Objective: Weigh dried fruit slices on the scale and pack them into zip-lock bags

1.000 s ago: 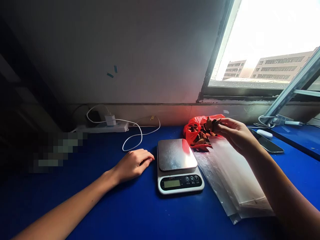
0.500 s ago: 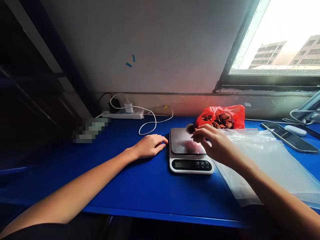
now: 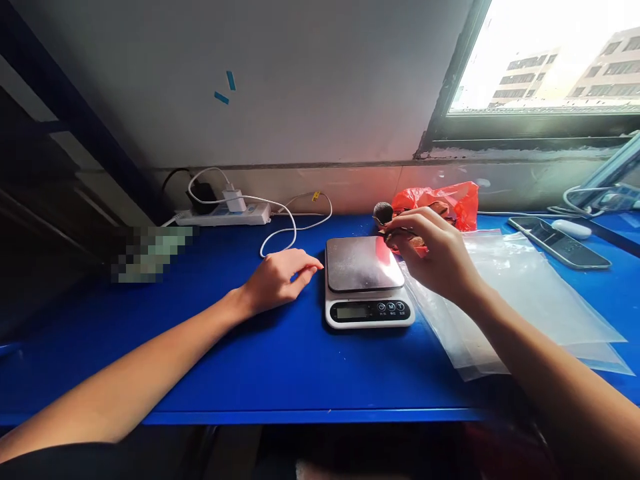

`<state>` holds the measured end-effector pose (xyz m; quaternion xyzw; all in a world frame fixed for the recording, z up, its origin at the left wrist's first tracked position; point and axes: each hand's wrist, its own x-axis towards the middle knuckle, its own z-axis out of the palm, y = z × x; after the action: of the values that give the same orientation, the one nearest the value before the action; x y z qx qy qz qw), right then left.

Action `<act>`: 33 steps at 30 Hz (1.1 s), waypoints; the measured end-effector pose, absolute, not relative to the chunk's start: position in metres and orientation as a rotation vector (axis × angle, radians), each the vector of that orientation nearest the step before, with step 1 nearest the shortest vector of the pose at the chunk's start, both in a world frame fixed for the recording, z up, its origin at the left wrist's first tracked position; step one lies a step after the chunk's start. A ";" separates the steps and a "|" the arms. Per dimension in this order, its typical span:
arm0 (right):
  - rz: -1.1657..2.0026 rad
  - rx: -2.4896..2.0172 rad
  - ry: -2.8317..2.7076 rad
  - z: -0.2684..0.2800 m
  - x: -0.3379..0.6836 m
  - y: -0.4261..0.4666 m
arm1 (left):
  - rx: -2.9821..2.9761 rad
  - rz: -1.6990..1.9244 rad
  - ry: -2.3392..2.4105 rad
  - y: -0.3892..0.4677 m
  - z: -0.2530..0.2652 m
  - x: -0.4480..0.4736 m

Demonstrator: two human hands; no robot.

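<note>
My left hand [image 3: 281, 279] rests on the blue table just left of a white kitchen scale [image 3: 370, 315]. Its thumb and forefinger come together at the tips, and nothing shows between them. The scale has a bare steel plate, and no digits can be made out on its display. Over the plate's back right corner, my right hand [image 3: 434, 250] pinches a dark, curled piece of dried peel [image 3: 383, 212] with a rounded outer side. Behind that hand, and partly hidden by it, lies a red plastic bag [image 3: 465, 203] of brown dried pieces.
Clear plastic bags [image 3: 530, 300] lie flat right of the scale, under my right forearm. Farther right are a phone [image 3: 559, 241] and a white oval object [image 3: 571, 229]. A power strip [image 3: 250, 216] with a white cable [image 3: 295, 233] runs along the wall.
My right hand has moved back with the peel, off the plate towards the red bag. The left thumb and forefinger have drawn together. The whole view has shifted a little.
</note>
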<state>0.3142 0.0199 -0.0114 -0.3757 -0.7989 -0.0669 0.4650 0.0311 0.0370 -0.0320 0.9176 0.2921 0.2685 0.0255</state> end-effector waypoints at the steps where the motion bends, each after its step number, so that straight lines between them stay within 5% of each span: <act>1: -0.159 -0.934 -1.951 -0.014 0.314 0.022 | 2.914 0.921 0.795 0.027 -0.029 0.039; 11: -0.066 -0.933 -1.996 -0.025 0.309 0.028 | 3.175 0.211 0.822 -0.052 -0.031 0.110; 22: -0.063 -0.862 -2.055 -0.025 0.305 0.025 | 3.127 0.205 0.801 -0.049 -0.027 0.104; 33: -0.066 -0.857 -2.102 -0.025 0.305 0.017 | 3.120 0.632 0.062 -0.036 -0.019 0.084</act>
<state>0.3048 0.0174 -0.0250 -0.3423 -0.8392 -0.0262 0.4217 0.0844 -0.0360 -0.0194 0.9797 0.0195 0.1986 -0.0214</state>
